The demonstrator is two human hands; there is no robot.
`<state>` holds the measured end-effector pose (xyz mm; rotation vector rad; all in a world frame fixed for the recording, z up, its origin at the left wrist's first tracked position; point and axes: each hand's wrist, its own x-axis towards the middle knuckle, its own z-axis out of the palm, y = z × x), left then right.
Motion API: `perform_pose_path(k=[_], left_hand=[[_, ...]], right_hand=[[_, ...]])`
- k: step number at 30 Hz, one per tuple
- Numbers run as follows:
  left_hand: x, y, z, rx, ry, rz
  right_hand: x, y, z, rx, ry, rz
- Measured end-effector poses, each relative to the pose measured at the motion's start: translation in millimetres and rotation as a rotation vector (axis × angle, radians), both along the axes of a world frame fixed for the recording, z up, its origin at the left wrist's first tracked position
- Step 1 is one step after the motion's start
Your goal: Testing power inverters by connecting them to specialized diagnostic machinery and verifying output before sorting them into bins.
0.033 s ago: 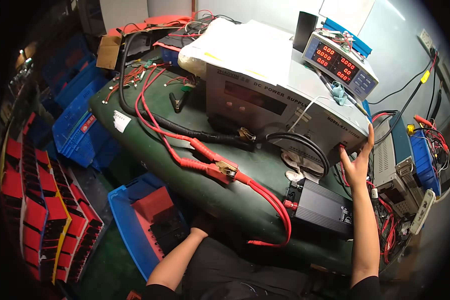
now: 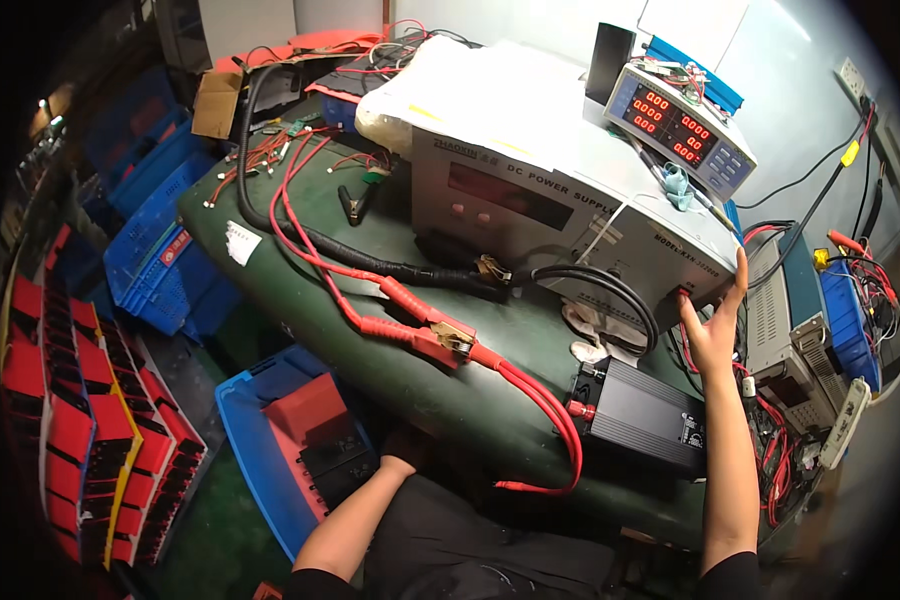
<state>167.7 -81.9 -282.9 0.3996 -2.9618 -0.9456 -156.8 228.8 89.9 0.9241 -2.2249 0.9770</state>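
Note:
My right hand [image 2: 714, 325] is at the right front corner of a grey DC power supply [image 2: 530, 200]. Its thumb rests on a small red switch [image 2: 683, 297] low on the front panel, while a finger stretches up along the side edge. The power supply's display [image 2: 510, 196] looks dark. In shadow beneath the table edge, my left hand [image 2: 410, 447] is beside a blue bin [image 2: 255, 450]; its fingers are hidden. Between the arms, red cables [image 2: 545, 385] with a red-handled clamp [image 2: 440, 335] cross the table. A black finned box [image 2: 645, 418] lies just left of my right forearm.
A lit meter [image 2: 682, 130] stands atop the power supply, beside white sheets [image 2: 500, 95]. Thick black cable [image 2: 370, 258] crosses the green table [image 2: 340, 215]. Red and black units [image 2: 70, 410] are stacked at left near blue crates [image 2: 155, 265]. Another instrument [image 2: 785, 320] stands at right.

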Motion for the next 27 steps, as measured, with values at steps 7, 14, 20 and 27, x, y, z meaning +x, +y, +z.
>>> perform_pose_path(k=[7, 14, 20, 27], left_hand=[[-1, -2, -25, -0.189, 0.06, -0.084], [9, -8, -43, -0.267, 0.09, -0.09], [5, -1, -23, -0.224, 0.078, -0.08], [5, -6, -15, -0.137, -0.162, -0.129]], right_hand=[[-4, 1, -4, -0.019, -0.015, 0.031], [0, -5, -2, -0.02, 0.0, 0.016], [-2, -2, -3, -0.053, -0.012, 0.019], [-1, -4, -1, -0.076, -0.055, 0.047]])
